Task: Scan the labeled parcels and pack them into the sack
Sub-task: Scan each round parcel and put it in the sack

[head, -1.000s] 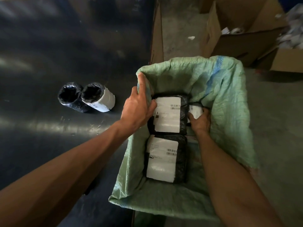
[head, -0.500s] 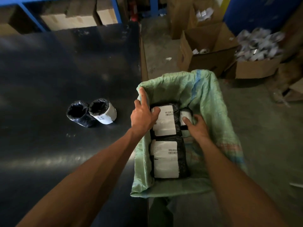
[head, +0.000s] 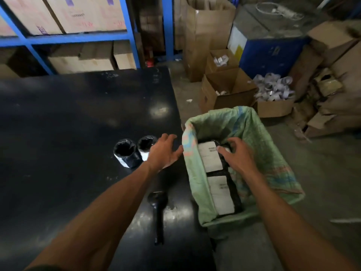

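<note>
Left hand (head: 163, 152) spread and empty above the right edge of the glossy black table (head: 78, 124), fingers splayed, palm tipped toward the sack; grasping nothing. Right hand (head: 237, 156) inside the mouth of the sack (head: 273, 159), fingers curled and loosely parted over the far parcel, fingertips (head: 219, 148) at or just above its wrapping; contact too blurred to tell, nothing clenched.

Woven green plastic sack, coarse and crinkled, faint blue and red stripes, rim folded outward, standing just beside the table's right edge. Within it, two flat black-wrapped parcels laid end to end, each faced with a white rectangular label: far parcel (head: 210, 156) under the right hand, near parcel (head: 222, 194) toward the sack's near rim; print unreadable.

On the table near the right edge, just left of the left hand, two stubby cylindrical parcels touching side by side, shiny crumpled black film with white labels round the sides: left roll (head: 126, 153), right roll (head: 145, 146). Closer to the near edge, a black handheld scanner (head: 158, 208), rounded head, slim handle pointing toward the near edge.
</note>
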